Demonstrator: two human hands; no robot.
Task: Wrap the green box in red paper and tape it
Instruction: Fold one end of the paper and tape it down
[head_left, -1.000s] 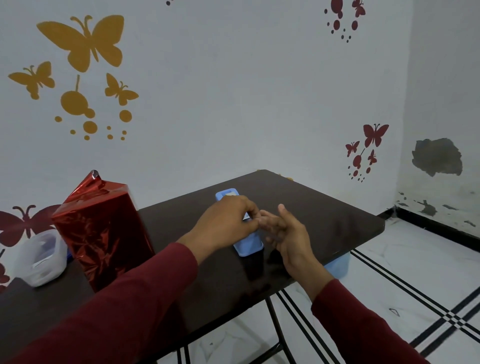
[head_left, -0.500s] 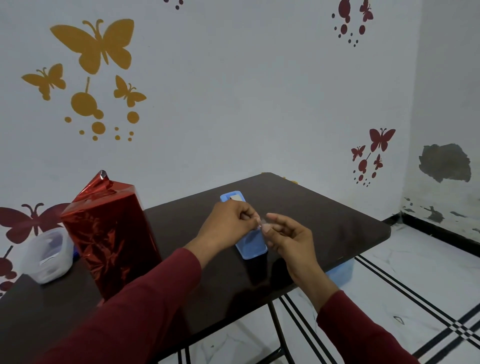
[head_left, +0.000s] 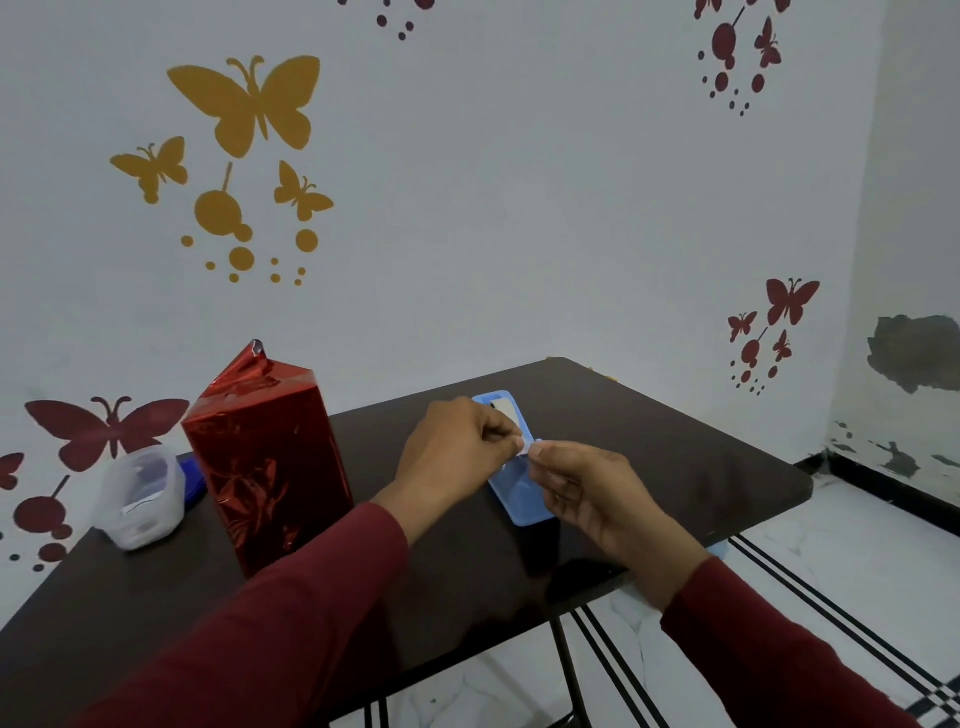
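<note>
Butterfly stickers dot the white wall (head_left: 519, 208) behind a dark table (head_left: 649, 467). Near its left edge stands the red-wrapped box (head_left: 270, 462). Over the blue dispenser (head_left: 514, 493), left hand (head_left: 457, 457) and right hand (head_left: 592, 493) pinch a tape piece (head_left: 525, 448).

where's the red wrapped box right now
In the head view the red wrapped box stands upright on the left part of the dark table, between the clear plastic container at its left and the left hand.
</note>
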